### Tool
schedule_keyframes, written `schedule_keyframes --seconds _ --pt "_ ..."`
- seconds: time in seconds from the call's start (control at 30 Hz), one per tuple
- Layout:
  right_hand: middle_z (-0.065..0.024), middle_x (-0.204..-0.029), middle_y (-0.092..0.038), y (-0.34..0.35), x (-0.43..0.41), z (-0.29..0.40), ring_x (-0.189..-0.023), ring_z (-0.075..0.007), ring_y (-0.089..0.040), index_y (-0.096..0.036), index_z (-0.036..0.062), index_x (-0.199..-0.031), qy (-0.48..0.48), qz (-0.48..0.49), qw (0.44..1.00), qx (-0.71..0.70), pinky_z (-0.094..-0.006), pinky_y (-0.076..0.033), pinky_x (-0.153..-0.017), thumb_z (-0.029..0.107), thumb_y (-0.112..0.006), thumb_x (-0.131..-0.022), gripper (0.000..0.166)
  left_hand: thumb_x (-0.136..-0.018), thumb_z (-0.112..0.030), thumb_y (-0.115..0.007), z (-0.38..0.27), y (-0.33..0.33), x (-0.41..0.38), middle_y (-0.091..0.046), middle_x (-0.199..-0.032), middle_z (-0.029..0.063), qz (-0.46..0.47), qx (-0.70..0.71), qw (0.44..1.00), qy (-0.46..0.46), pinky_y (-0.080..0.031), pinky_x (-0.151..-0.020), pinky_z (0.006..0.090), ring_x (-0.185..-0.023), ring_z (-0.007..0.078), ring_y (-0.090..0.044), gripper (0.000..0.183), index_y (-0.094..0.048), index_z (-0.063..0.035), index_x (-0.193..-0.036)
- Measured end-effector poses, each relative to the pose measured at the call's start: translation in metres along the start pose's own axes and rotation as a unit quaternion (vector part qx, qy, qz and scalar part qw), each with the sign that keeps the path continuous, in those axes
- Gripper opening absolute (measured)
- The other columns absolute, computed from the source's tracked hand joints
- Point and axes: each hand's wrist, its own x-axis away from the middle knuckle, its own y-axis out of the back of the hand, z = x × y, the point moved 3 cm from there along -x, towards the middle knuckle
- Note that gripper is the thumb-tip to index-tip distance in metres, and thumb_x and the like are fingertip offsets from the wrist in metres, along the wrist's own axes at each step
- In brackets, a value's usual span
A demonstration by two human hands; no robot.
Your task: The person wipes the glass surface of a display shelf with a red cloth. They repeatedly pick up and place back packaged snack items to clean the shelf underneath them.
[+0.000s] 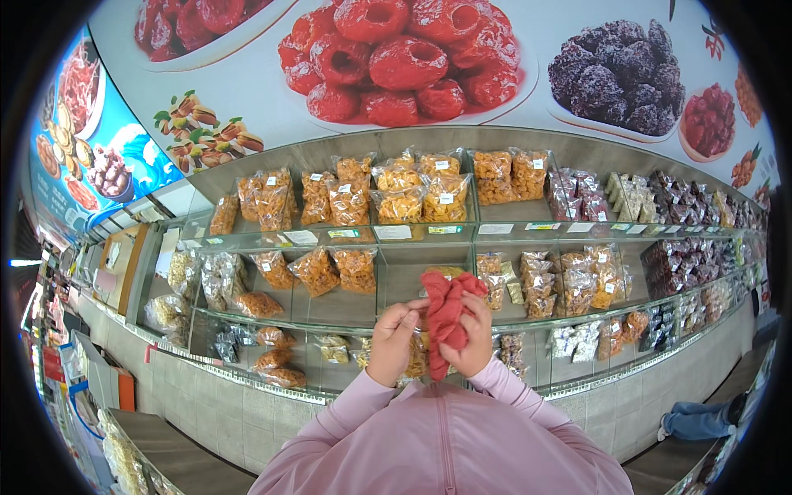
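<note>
A crumpled red cloth (447, 315) is bunched up in front of my chest. My right hand (471, 334) grips it from the right side. On its left edge, my left hand (397, 337) pinches the cloth between thumb and fingers. Behind the hands stand tiered shelves with glass edges (427, 230). Clear bags of orange and yellow dried snacks (447, 192) line the upper tier. On the middle tier, bags of orange pieces (354, 270) stand to the left and small packs (492, 281) to the right. The cloth and hands hide part of the lower tiers.
Glass dividers and shelf rims (346, 327) project toward me. Dark packaged goods (680, 266) fill the right side. At the far right, a person's legs in jeans (699, 421) show beside the aisle. A grey counter (96, 371) with an orange side stands at the left, above the tiled floor (204, 411).
</note>
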Motion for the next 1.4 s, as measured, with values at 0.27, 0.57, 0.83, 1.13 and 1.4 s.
schedule_keyframes --seconds 0.27,0.57,0.83,1.13,1.4 --pt "-0.0117 -0.118 -0.059 0.024 0.056 -0.081 -0.106 -0.0275 -0.059 -0.048 0.0039 -0.128 -0.469 -0.099 0.752 -0.453 -0.0367 -0.048 -0.093 0.016 -0.05 -0.093 0.037 -0.104 -0.019 -0.041 -0.062 -0.013 0.005 -0.054 -0.131 0.0215 -0.078 0.19 0.976 0.072 -0.05 -0.096 0.0455 -0.116 0.034 -0.057 0.014 -0.043 -0.0064 -0.097" --pt "-0.004 -0.144 -0.046 0.031 0.06 0.008 -0.127 -0.0225 -0.05 -0.035 0.0157 -0.146 -0.539 0.034 0.519 -0.663 -0.0421 -0.043 -0.105 0.026 -0.043 -0.102 0.047 -0.104 -0.038 -0.038 0.014 0.0 0.004 -0.048 -0.138 0.0161 0.0 0.287 0.929 0.235 -0.043 -0.104 0.0448 -0.122 0.0297 -0.052 0.038 -0.045 -0.0046 -0.122" --pt "-0.007 -0.136 -0.052 0.033 0.056 -0.018 -0.122 -0.02 -0.052 -0.042 0.0057 -0.139 -0.438 -0.028 0.695 -0.57 -0.0369 -0.045 -0.101 0.02 -0.058 -0.095 0.049 -0.099 -0.023 -0.051 0.029 -0.01 0.05 -0.047 -0.141 0.0137 0.121 0.196 0.922 0.31 -0.042 -0.106 0.0431 -0.127 0.0272 -0.049 0.055 -0.03 -0.0014 -0.145" --pt "-0.0083 -0.111 -0.061 0.089 -0.018 0.0 -0.095 -0.0179 -0.061 -0.047 0.0053 -0.127 -0.353 -0.165 0.811 -0.437 -0.0327 -0.05 -0.079 0.02 -0.057 -0.093 0.039 -0.087 -0.001 -0.064 0.029 -0.01 0.048 -0.057 -0.125 0.0116 0.03 0.171 0.952 0.251 -0.051 -0.095 0.0392 -0.113 0.025 -0.058 0.06 -0.035 -0.0071 -0.139" --pt "-0.0222 -0.125 -0.052 0.053 0.007 0.05 -0.108 -0.0377 -0.056 -0.053 0.0004 -0.113 -0.022 0.114 0.993 0.031 -0.041 -0.044 -0.096 0.019 -0.082 -0.07 0.055 -0.083 0.005 -0.064 -0.013 -0.007 0.027 -0.057 -0.12 0.0106 -0.083 0.139 0.983 0.091 -0.053 -0.09 0.0372 -0.106 0.0214 -0.06 0.057 -0.037 -0.0047 -0.133"
